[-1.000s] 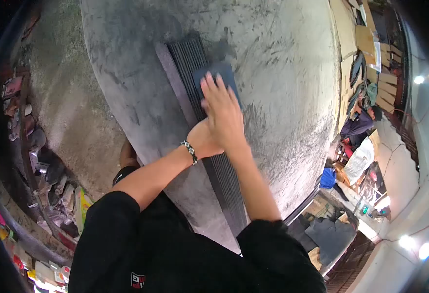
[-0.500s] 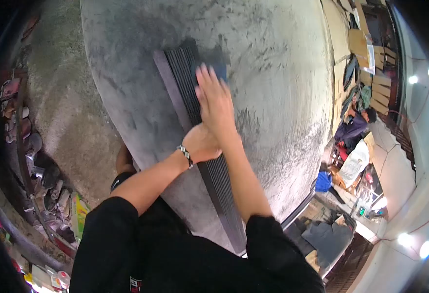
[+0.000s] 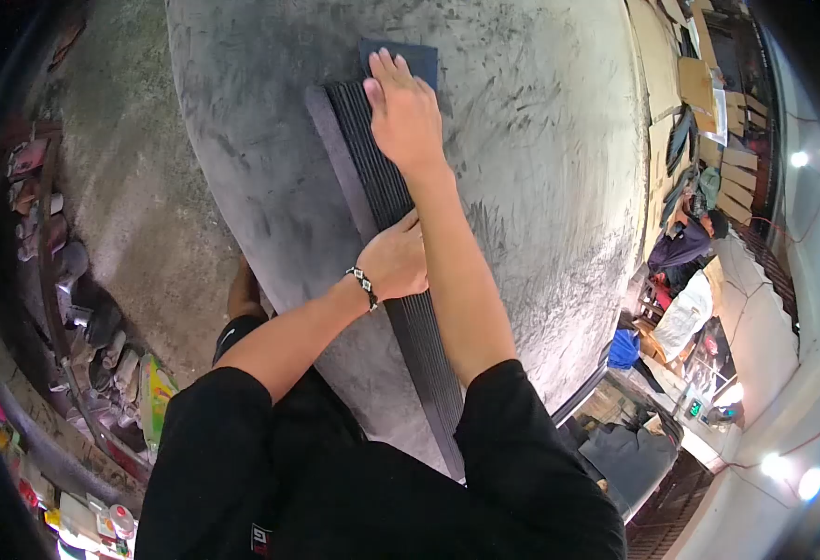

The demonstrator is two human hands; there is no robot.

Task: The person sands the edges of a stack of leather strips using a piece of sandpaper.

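A long stack of thin black strips (image 3: 363,131), with a lilac-grey side face, lies lengthwise on a smudged grey work surface (image 3: 540,168). My right hand (image 3: 405,117) reaches over the far end of the stack. Its fingers are stretched and lie flat on a dark blue-black sheet (image 3: 419,61). Lower down, my left hand (image 3: 393,263), wearing a patterned bracelet, bends across the strips and grips them. My right forearm hides part of the left fingers.
Concrete floor (image 3: 139,205) runs along the left, with a heap of shoe-like objects (image 3: 74,261) beyond. On the right are cardboard pieces (image 3: 699,84), a person in dark clothing (image 3: 680,245), a blue bundle (image 3: 623,348) and a low table with dark sheets (image 3: 629,457).
My right hand has slid forward past the far end of the strips, and the dark sheet has moved with it. My left hand stays on the stack in about the same place.
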